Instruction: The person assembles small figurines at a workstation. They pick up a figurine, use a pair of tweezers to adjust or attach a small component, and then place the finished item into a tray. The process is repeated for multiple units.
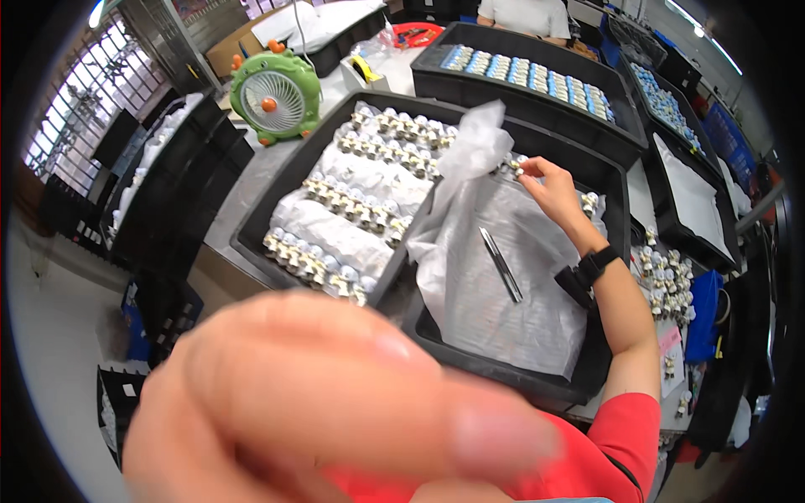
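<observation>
My right hand (549, 189) reaches over a black tray (503, 373) lined with a clear plastic sheet (503, 293). Its fingertips pinch a small white-and-gold part (518, 166) at the tray's far edge. A black band (591, 267) sits on that wrist. Thin metal tweezers (501, 264) lie on the sheet. My left hand (319, 402) is very close to the camera and blurred, filling the lower middle; nothing shows in it. To the left, a second black tray (260, 205) holds rows of the same small parts (356, 205) on plastic.
A green desk fan (275, 92) stands at the back left. Black trays with blue-and-white parts (528, 71) line the back. More small parts (667, 285) lie on the table at right. Another person (524, 15) sits at the far side.
</observation>
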The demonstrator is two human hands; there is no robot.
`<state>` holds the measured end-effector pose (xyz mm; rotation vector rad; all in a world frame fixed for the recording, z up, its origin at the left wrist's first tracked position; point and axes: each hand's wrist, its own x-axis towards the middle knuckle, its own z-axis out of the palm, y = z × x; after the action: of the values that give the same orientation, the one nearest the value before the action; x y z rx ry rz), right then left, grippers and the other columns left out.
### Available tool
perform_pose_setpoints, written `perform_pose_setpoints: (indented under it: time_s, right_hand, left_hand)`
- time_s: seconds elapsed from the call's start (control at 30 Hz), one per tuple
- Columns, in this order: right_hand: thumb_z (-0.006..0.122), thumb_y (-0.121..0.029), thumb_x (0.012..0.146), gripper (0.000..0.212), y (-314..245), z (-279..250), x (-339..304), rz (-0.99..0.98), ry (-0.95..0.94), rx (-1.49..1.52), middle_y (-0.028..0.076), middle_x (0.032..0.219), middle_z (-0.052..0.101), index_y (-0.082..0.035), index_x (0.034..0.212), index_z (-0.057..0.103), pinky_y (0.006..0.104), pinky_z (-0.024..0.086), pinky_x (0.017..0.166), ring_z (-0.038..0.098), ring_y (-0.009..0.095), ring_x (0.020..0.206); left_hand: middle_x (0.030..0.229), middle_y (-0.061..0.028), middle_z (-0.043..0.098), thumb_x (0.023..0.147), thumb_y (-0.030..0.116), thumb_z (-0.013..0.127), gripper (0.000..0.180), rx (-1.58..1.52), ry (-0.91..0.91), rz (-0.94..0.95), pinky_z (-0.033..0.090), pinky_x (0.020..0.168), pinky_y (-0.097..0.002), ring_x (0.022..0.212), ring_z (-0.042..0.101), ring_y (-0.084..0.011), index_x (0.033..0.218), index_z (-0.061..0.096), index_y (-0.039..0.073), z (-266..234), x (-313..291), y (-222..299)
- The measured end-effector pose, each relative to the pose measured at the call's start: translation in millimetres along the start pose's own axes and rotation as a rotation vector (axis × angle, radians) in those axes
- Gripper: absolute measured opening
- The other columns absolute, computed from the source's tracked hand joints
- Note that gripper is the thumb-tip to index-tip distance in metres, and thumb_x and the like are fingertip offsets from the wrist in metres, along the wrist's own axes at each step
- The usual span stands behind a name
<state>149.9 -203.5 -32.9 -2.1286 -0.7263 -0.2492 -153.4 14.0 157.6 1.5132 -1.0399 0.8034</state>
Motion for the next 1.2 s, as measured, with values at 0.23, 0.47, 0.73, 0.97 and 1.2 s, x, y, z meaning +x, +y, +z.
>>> perform_pose_setpoints:
  time_s: [0.23, 0.47, 0.73, 0.97, 1.2]
  right_hand:
    - [0.061, -0.017, 0.077, 0.026, 28, -13, -7, 0.067, 0.015, -0.159, 0.014, 0.091, 0.068, -0.003, 0.099, 0.064, 0.0348, 0.049, 0.080, 0.065, 0.027, 0.088]
    - [0.053, -0.016, 0.080, 0.026, 64, -13, -1, 0.131, 0.016, -0.383, 0.013, 0.097, 0.066, -0.008, 0.102, 0.064, 0.0407, 0.048, 0.081, 0.063, 0.030, 0.093]
    - [0.058, -0.013, 0.077, 0.039, 20, -16, -7, 0.368, -0.241, -0.925, 0.015, 0.119, 0.053, -0.011, 0.117, 0.057, 0.0478, 0.045, 0.088, 0.052, 0.040, 0.110]
    - [0.056, -0.006, 0.075, 0.029, 60, -24, -13, 0.393, -0.275, -0.935, 0.018, 0.111, 0.058, -0.011, 0.102, 0.066, 0.0436, 0.047, 0.088, 0.057, 0.037, 0.102]
    - [0.064, -0.011, 0.077, 0.032, 12, -33, -4, 0.457, -0.334, -0.880, 0.013, 0.115, 0.058, -0.008, 0.109, 0.062, 0.0399, 0.048, 0.088, 0.055, 0.032, 0.107]
  left_hand:
    - [0.110, 0.0054, 0.048, 0.094, 0.008, 0.044, 0.025, -0.060, -0.483, 0.203, 0.038, 0.087, -0.0381, 0.094, 0.053, -0.0187, 0.113, 0.048, 0.023, -21, -31, 19]
    - [0.123, 0.0066, 0.043, 0.096, 0.015, 0.041, 0.032, -0.030, -0.593, 0.299, 0.035, 0.088, -0.0412, 0.093, 0.054, -0.0204, 0.126, 0.037, 0.023, -41, -34, 26]
    - [0.097, -0.0037, 0.052, 0.091, 0.008, 0.045, 0.018, 0.700, -0.297, -0.136, 0.044, 0.076, -0.0343, 0.076, 0.057, -0.0170, 0.108, 0.049, 0.008, -20, -20, 1]
    - [0.092, -0.0096, 0.066, 0.090, 0.005, 0.050, 0.021, -0.492, 0.338, -0.819, 0.051, 0.076, -0.0262, 0.080, 0.064, -0.0142, 0.108, 0.060, 0.001, 26, -30, -148]
    - [0.098, -0.0062, 0.064, 0.087, 0.011, 0.058, 0.026, -0.459, 0.269, -1.201, 0.048, 0.077, -0.0241, 0.085, 0.062, -0.0137, 0.112, 0.059, 0.005, 33, -71, -194]
